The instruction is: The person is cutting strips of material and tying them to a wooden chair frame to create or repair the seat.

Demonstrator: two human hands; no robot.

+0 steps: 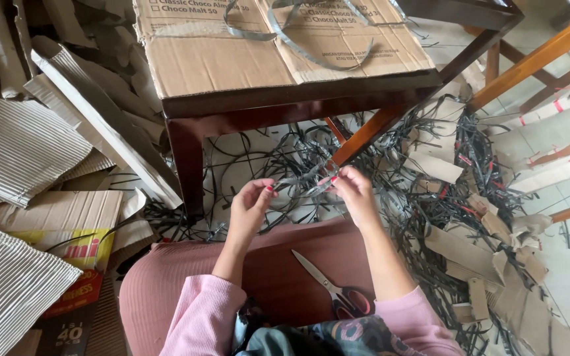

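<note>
I am pinching a short grey strap piece [301, 183] between my 2 hands, just above my lap, near the low wooden table [232, 112]. My left hand [251, 206] is gripping its left end with fingertips; my right hand [354, 191] is clasping the right end. Scissors [331, 290] are lying on my pink-covered lap, nearer me. Beyond, a tangle of black straps [430, 165] is covering the floor; corrugated cardboard [14, 145] is piling up at left.
</note>
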